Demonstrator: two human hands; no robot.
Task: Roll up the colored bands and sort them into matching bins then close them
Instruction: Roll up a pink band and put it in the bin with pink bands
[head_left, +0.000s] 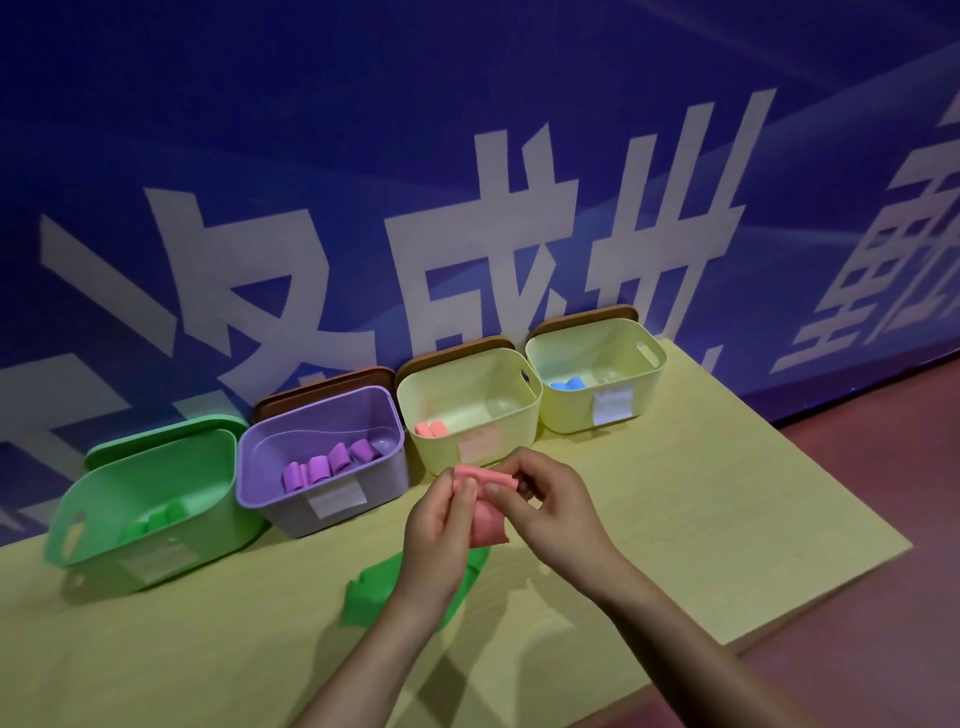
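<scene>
Both hands hold a pink band (488, 512) above the table, in front of the bins. My left hand (441, 525) pinches its left side and my right hand (545, 499) pinches its rolled top end, while the loose tail hangs down. A green band (374, 597) lies flat on the table under my left forearm. Along the wall stand open bins: a green bin (104, 519) with green rolls, a purple bin (270, 467) with several purple rolls, a pale yellow bin (467, 395) with pink rolls, and another pale yellow bin (597, 353) with blue rolls.
The yellow-green table (675, 519) ends at the right and front right, with a reddish floor (857, 571) beyond. Lids lean behind the bins: a green lid (166, 436) and three brown lids (322, 389). A blue wall with large white characters rises right behind them.
</scene>
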